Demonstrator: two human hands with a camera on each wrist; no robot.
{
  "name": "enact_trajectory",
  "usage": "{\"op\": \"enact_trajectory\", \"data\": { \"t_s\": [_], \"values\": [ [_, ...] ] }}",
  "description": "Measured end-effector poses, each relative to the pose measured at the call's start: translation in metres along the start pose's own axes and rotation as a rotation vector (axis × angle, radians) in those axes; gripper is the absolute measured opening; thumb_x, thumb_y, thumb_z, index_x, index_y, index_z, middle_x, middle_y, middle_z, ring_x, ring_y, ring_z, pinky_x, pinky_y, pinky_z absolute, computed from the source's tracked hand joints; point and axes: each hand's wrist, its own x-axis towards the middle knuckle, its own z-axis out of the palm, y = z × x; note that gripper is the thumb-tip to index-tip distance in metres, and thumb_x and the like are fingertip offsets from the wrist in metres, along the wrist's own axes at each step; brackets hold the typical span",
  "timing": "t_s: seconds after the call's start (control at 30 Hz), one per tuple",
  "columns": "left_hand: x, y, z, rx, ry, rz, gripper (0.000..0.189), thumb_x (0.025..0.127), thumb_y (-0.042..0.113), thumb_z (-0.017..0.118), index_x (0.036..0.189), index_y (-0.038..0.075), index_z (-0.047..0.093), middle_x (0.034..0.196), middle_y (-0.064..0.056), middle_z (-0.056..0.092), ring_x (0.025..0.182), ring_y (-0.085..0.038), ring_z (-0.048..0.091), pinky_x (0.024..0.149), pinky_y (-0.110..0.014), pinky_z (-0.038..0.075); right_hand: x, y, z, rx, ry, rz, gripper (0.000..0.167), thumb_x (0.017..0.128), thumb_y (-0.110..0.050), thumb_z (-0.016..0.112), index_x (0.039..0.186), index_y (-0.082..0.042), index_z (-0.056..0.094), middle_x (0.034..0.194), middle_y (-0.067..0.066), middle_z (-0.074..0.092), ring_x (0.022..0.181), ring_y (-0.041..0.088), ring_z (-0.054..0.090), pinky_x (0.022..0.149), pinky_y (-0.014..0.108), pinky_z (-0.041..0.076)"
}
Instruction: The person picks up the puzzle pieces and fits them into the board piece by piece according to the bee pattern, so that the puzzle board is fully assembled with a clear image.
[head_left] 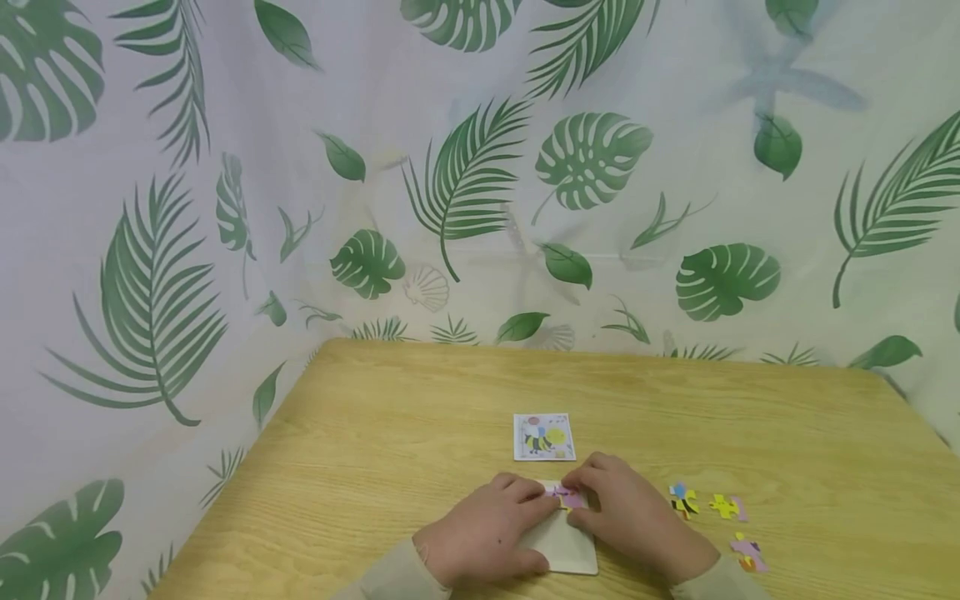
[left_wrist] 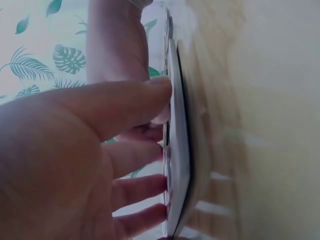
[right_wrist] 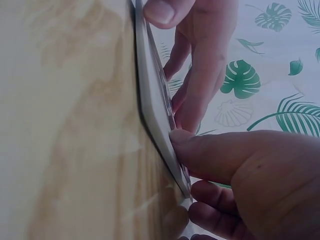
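Observation:
A white puzzle board (head_left: 566, 550) lies in front of me on the table, with joined pink puzzle pieces (head_left: 567, 498) at its far end. My left hand (head_left: 491, 529) reaches over from the left; its extended fingertips touch the pieces and its thumb rests on the board's near part. From the right, my right hand (head_left: 637, 512) has thumb and index finger on either side of a pink piece, pinching it at the board's right edge. In the right wrist view the right thumb (right_wrist: 200, 150) presses down at the board's face, its other fingers curled by the edge.
A square picture card (head_left: 543, 437) with a bee print lies beyond the board. To the right are loose puzzle pieces: a black-yellow one (head_left: 683, 502), a yellow one (head_left: 726, 506) and a pink one (head_left: 748, 552). A leaf-print curtain (head_left: 480, 208) hangs behind the wooden table (head_left: 360, 450).

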Motion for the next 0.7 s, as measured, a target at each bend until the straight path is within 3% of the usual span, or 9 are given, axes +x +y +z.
{"op": "enact_trajectory", "data": {
  "t_s": [0.2,0.43,0.7],
  "values": [
    [-0.0005,0.0010,0.0013,0.065,-0.003,0.009,0.069,0.095,0.060,0.060,0.155,0.031,0.044,0.145,0.002,0.047,0.131,-0.021,0.042,0.100,-0.040,0.045,0.0025,-0.0004,0.0013,-0.014,0.005,0.008,0.030,0.081,-0.029,0.086,0.108,-0.026,0.075,0.097,-0.016,0.054,0.093,0.007,0.052,0.090,0.040,0.051],
    [0.0009,0.0033,0.0021,0.060,-0.031,-0.017,0.069,0.094,0.060,0.060,0.155,0.033,0.043,0.149,0.002,0.043,0.134,-0.021,0.039,0.102,-0.044,0.044,-0.0008,0.0010,-0.0029,-0.012,0.010,-0.023,0.038,0.082,-0.029,0.084,0.118,-0.025,0.073,0.101,-0.015,0.056,0.093,0.007,0.052,0.088,0.039,0.051],
    [-0.0006,0.0042,0.0029,0.068,-0.031,-0.018,0.068,0.094,0.058,0.061,0.155,0.033,0.043,0.147,0.003,0.043,0.132,-0.020,0.039,0.100,-0.043,0.045,-0.0069,0.0050,-0.0059,-0.040,-0.009,-0.128,0.027,0.085,-0.027,0.080,0.112,-0.022,0.078,0.098,-0.014,0.050,0.084,0.007,0.045,0.071,0.028,0.045]
  ]
}}
